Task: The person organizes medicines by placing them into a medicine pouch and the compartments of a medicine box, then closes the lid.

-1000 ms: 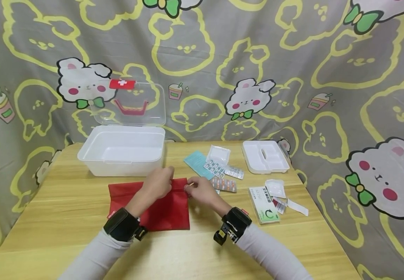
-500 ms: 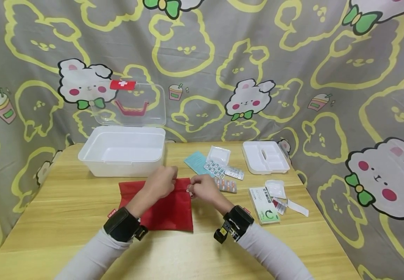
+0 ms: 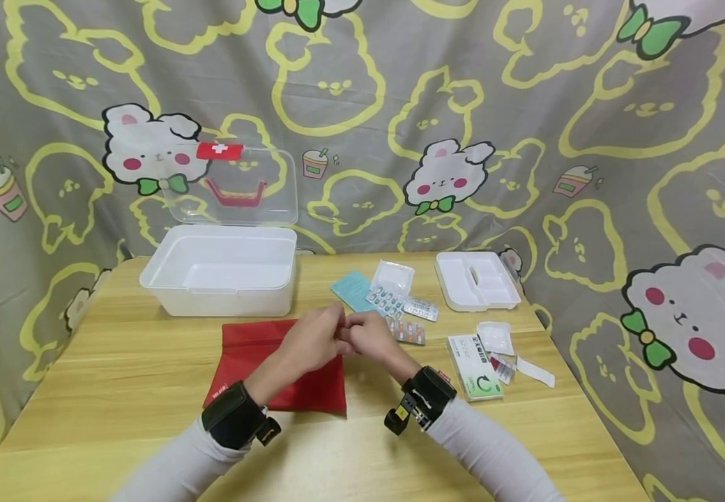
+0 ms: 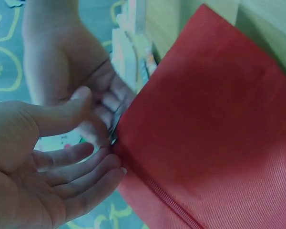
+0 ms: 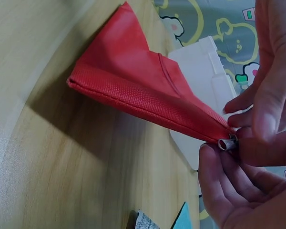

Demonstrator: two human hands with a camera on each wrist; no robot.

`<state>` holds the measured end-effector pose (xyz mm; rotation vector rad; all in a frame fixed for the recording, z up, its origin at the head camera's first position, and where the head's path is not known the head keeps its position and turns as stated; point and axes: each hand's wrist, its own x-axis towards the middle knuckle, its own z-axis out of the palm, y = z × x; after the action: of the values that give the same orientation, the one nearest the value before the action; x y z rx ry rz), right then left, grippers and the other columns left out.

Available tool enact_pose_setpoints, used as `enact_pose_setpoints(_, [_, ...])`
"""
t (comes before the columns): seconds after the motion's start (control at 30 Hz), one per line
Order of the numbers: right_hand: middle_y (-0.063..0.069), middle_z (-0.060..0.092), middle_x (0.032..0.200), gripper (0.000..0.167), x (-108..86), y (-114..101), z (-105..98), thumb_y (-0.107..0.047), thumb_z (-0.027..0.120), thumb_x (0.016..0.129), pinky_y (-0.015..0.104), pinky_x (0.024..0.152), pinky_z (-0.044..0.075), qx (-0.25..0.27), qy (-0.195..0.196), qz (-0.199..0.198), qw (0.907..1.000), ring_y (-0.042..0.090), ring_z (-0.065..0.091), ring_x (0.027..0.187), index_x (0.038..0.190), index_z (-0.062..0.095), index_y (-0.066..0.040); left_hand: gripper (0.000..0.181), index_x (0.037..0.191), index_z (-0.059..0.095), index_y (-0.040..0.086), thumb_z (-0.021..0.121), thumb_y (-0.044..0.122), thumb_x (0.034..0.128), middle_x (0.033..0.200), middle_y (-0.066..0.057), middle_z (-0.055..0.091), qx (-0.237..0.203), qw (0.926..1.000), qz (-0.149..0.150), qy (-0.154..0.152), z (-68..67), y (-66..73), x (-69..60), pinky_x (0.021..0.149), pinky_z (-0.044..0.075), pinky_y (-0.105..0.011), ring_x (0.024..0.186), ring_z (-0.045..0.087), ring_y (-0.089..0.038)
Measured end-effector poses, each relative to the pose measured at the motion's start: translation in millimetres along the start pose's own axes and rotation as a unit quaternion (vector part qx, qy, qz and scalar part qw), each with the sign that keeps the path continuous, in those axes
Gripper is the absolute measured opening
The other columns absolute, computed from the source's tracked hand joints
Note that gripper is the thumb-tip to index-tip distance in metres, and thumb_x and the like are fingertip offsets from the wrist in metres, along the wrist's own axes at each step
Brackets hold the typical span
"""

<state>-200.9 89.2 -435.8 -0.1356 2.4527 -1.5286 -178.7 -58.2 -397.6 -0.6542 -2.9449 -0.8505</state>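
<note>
A red zippered pouch point(image 3: 300, 390) lies on the table, its right end raised in the right wrist view. My right hand point(image 3: 371, 336) grips its upper right corner, by the metal zipper pull point(image 5: 228, 143). My left hand point(image 3: 315, 338) meets the right hand at this corner. In the left wrist view, the left hand's fingers are loosely bent near the zipper end, with fingertips at the pouch and the thumb apart. Whether the left index finger touches the pull is hard to tell.
An open white box point(image 3: 224, 300) with a clear lid stands behind the pouch. Capsule blister packs point(image 3: 408, 332) and a teal packet point(image 3: 353, 289) lie right of the hands. Farther right are a compartment tray point(image 3: 475, 301) and a medicine box point(image 3: 474, 367).
My left hand has left the middle of the pouch's top edge and moved right to the corner beside my right hand. The pouch has shifted slightly right.
</note>
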Motion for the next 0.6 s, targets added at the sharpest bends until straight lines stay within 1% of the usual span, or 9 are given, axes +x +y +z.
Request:
enact_pose_setpoints(0.03, [-0.003,0.058,0.061,0.017,0.0,0,-1,-0.012,0.063,0.088,0.022,0.055,0.040,-0.008,0.002,0.001,1.0000,0.011,0.053,0.062,0.079,0.076,-0.005,0.037,0.092,0.059,0.008,0.090,0.019,0.0756,0.075,-0.001,0.058,0.002,1.0000,0.001,0.002,2.4,0.7,0.1,0.059,0.045,-0.028,0.068,0.053,-0.016])
enact_pose_setpoints(0.07, [-0.003,0.057,0.061,0.017,-0.2,-1,-1,-0.014,0.064,0.088,0.022,0.055,0.039,-0.010,0.002,0.006,0.9999,0.012,0.052,0.062,0.079,0.076,-0.006,0.039,0.092,0.059,0.008,0.091,0.020,0.0743,0.076,-0.002,0.057,0.006,0.9999,0.006,0.009,5.0,0.7,0.4,0.060,0.046,-0.029,0.069,0.053,-0.016])
enact_pose_setpoints(0.17, [-0.002,0.059,0.063,0.017,-0.4,-2,-1,-0.016,0.065,0.088,0.022,0.055,0.040,-0.010,0.002,0.015,0.9998,0.012,0.054,0.062,0.080,0.076,-0.006,0.044,0.091,0.056,0.007,0.093,0.018,0.0717,0.079,-0.004,0.055,0.016,0.9995,0.016,0.024,11.4,0.2,0.9,0.061,0.046,-0.030,0.071,0.054,-0.019])
enact_pose_setpoints(0.3, [-0.003,0.062,0.065,0.017,-0.7,-2,0,-0.017,0.066,0.087,0.021,0.054,0.042,-0.003,0.004,0.021,0.9998,0.011,0.055,0.061,0.081,0.077,-0.005,0.044,0.091,0.053,0.005,0.092,0.016,0.0734,0.080,-0.007,0.054,0.025,0.9989,0.021,0.034,18.6,-2.8,1.9,0.061,0.046,-0.032,0.073,0.056,-0.022])
enact_pose_setpoints(0.43, [-0.003,0.067,0.067,0.017,-1.4,-1,1,-0.017,0.067,0.087,0.021,0.057,0.049,0.020,-0.001,0.028,0.9994,0.009,0.059,0.061,0.085,0.078,-0.003,0.041,0.091,0.052,0.005,0.089,0.012,0.0760,0.078,-0.008,0.053,0.037,0.9978,0.030,0.045,21.6,-4.6,1.7,0.059,0.045,-0.032,0.072,0.056,-0.024])
enact_pose_setpoints(0.53, [0.000,0.071,0.071,0.019,-2.2,-1,2,-0.015,0.066,0.089,0.029,0.063,0.059,0.048,-0.008,0.035,0.9982,0.010,0.064,0.060,0.089,0.078,-0.001,0.037,0.089,0.050,0.005,0.086,0.006,0.0767,0.077,-0.008,0.052,0.045,0.9972,0.034,0.049,21.5,-5.6,1.8,0.057,0.043,-0.031,0.069,0.054,-0.024])
enact_pose_setpoints(0.6, [0.003,0.072,0.073,0.019,-2.7,-2,1,-0.014,0.065,0.089,0.036,0.069,0.062,0.066,-0.013,0.041,0.9969,0.011,0.066,0.060,0.091,0.077,0.001,0.035,0.089,0.050,0.006,0.083,0.002,0.0771,0.077,-0.008,0.051,0.047,0.9973,0.033,0.045,20.5,-6.0,2.1,0.056,0.043,-0.031,0.067,0.053,-0.024])
